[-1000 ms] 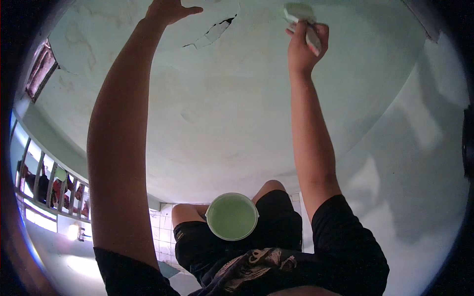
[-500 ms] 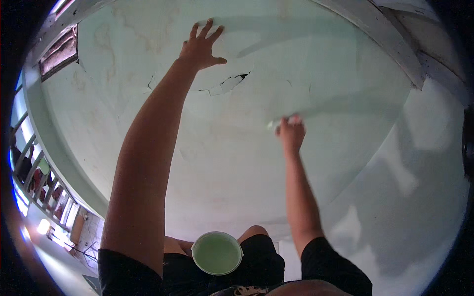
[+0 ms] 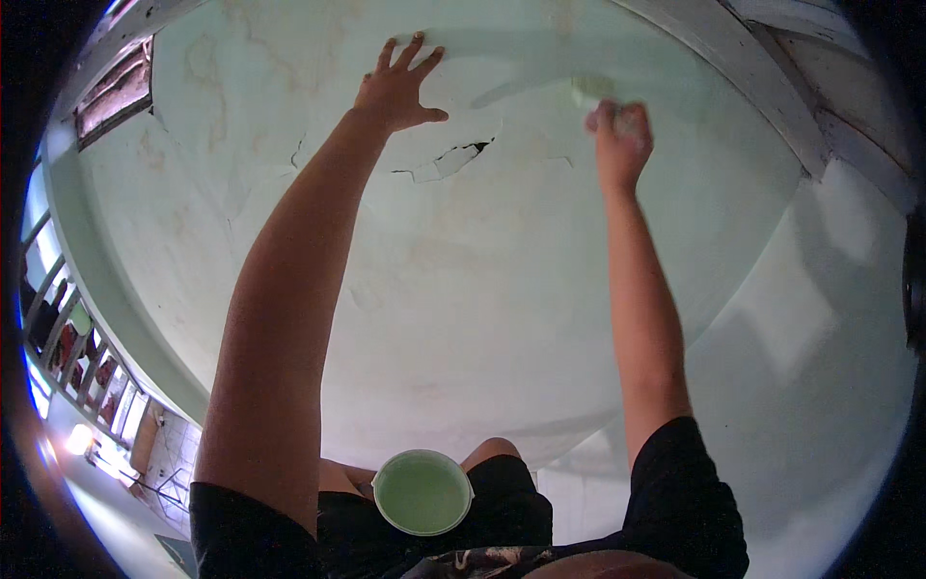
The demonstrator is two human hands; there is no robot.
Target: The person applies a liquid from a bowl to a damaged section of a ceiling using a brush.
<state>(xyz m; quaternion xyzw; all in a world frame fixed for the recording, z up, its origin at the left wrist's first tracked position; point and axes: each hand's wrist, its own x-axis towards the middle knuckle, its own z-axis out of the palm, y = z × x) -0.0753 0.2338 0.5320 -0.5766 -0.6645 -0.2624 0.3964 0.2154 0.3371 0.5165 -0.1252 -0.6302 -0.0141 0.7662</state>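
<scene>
Gripping the brush (image 3: pixel 591 90) in the right hand (image 3: pixel 622 145), with fingers closing around it, and holding it up by the wall (image 3: pixel 482 289), to the upper right of the crack (image 3: pixel 477 148); not being able to tell, for blur, about touching. Spreading the fingers of the left hand (image 3: pixel 395 92) open, gripping nothing, above the crack. Perhaps risking a fall of loose pieces there, by pressing or rubbing too near the broken edge. Also risking drips onto the right forearm (image 3: pixel 641 261), by holding a wet brush above it. Possibly risking a spill of green liquid (image 3: pixel 422 492) from the bucket (image 3: pixel 424 534) at the lap, by moving a knee (image 3: pixel 492 448). Farther around, seeing brown stains (image 3: pixel 204 68) on the pale green wall, a beam (image 3: pixel 714 48) at upper right, a shadowed side wall (image 3: pixel 772 463), and, leftward, a small opening (image 3: pixel 118 92), bars (image 3: pixel 69 314) and a shining lamp (image 3: pixel 79 439).
</scene>
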